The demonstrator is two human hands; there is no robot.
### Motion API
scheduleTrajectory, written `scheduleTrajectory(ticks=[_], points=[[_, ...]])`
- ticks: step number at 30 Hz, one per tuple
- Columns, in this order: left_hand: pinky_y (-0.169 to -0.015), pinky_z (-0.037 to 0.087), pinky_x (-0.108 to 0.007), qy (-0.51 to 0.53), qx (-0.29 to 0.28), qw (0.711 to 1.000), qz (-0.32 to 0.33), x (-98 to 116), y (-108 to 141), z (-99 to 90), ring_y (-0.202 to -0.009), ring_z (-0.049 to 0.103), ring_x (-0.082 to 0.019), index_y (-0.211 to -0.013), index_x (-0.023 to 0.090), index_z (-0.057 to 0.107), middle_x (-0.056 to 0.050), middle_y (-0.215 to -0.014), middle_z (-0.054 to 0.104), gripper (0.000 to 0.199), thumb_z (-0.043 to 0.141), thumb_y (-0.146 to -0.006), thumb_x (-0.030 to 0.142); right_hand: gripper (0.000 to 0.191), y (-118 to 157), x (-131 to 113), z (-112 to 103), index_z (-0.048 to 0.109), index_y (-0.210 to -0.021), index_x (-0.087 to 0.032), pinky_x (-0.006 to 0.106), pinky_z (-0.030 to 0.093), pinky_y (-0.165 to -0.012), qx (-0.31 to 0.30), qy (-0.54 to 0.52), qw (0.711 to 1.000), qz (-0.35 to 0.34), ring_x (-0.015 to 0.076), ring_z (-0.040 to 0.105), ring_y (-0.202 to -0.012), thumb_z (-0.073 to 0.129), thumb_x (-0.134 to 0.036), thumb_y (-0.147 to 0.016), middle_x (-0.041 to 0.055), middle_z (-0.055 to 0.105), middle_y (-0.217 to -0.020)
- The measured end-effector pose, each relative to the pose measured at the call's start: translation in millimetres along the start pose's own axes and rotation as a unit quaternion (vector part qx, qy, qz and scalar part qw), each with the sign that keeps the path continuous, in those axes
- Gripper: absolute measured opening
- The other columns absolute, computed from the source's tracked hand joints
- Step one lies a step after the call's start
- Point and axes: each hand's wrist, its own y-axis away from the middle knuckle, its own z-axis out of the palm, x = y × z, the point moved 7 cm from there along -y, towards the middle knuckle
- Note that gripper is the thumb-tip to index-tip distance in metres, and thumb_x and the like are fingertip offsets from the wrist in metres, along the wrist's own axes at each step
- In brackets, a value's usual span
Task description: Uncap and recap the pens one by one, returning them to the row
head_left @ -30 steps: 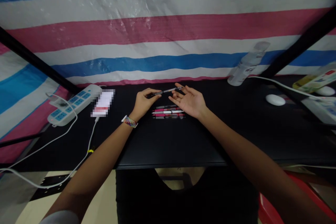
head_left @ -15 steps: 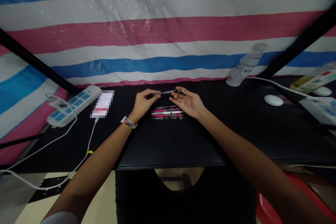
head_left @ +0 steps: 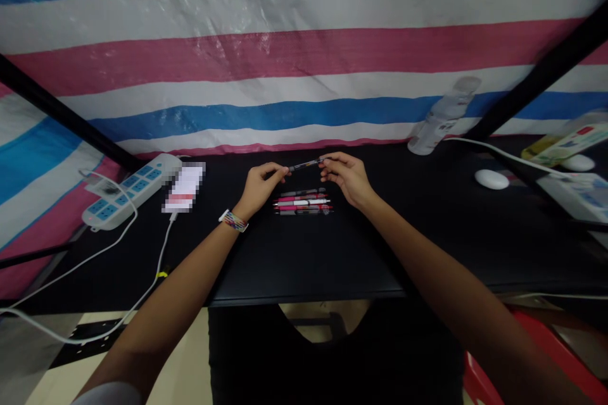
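Note:
A dark pen [head_left: 306,165] is held between my two hands, above the back part of the black table [head_left: 304,259]. My left hand [head_left: 262,186] pinches its left end between thumb and fingers. At the other end, the fingertips of my right hand [head_left: 346,178] are closed on the pen, which tilts slightly up to the right. Just below, several pens lie side by side in a stack of rows, among them a white and red pen [head_left: 304,202]. A colourful band is round my left wrist.
At the left are a white power strip [head_left: 133,193], a blurred phone [head_left: 185,187] and a white cable. A clear bottle [head_left: 441,117] stands by the striped sheet at the back right. Farther right lie a white mouse [head_left: 492,179] and a yellowish pack [head_left: 565,142].
My right hand has turned and closed its fingers on the pen's right end. The pen has shifted slightly right and tilted more; my left hand has barely moved.

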Motion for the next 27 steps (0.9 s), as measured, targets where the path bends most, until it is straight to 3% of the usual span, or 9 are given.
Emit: scheduleTrajectory(ticks=[6, 12, 19, 27], points=[[-0.086, 0.058, -0.037, -0.005, -0.024, 1.000, -0.003, -3, 0, 3.4, -0.091, 0.075, -0.022, -0.105, 0.023, 0.084, -0.006, -0.101, 0.083, 0.018, 0.082, -0.092, 0.036, 0.016, -7, 7, -8, 0.078, -0.084, -0.022, 0.032, 0.054, -0.062, -0.012, 0.173, 0.984, -0.031, 0.0182, 0.066, -0.068, 0.083, -0.036, -0.080, 0.0037, 0.074, -0.077], [-0.088, 0.054, -0.040, -0.086, -0.072, 0.993, 0.029, 3, 2, 9.3, -0.093, 0.073, -0.024, -0.095, 0.024, 0.083, -0.005, -0.098, 0.082, 0.007, 0.078, -0.094, 0.028, 0.007, -2, -2, -3, 0.079, -0.088, -0.022, 0.035, 0.055, -0.071, -0.050, 0.372, 0.921, -0.103, 0.0192, 0.066, -0.071, 0.073, -0.022, -0.084, 0.0029, 0.074, -0.080], [-0.088, 0.050, -0.041, -0.155, -0.105, 0.982, 0.030, 4, 5, 16.3, -0.093, 0.066, -0.025, -0.091, 0.027, 0.084, -0.003, -0.095, 0.081, 0.005, 0.080, -0.091, 0.024, 0.016, 7, -7, 11, 0.079, -0.083, -0.024, 0.038, 0.056, -0.082, -0.145, 0.468, 0.855, -0.171, 0.0223, 0.070, -0.085, 0.071, -0.010, -0.084, 0.0040, 0.073, -0.088], [-0.090, 0.049, -0.043, -0.179, -0.126, 0.975, 0.038, 0, 5, 19.5, -0.092, 0.065, -0.026, -0.092, 0.028, 0.085, -0.003, -0.088, 0.077, 0.008, 0.079, -0.088, 0.024, 0.017, 7, -7, 12, 0.079, -0.084, -0.023, 0.037, 0.054, -0.082, -0.152, 0.495, 0.837, -0.179, 0.0222, 0.069, -0.085, 0.071, -0.007, -0.084, 0.0039, 0.072, -0.087]])
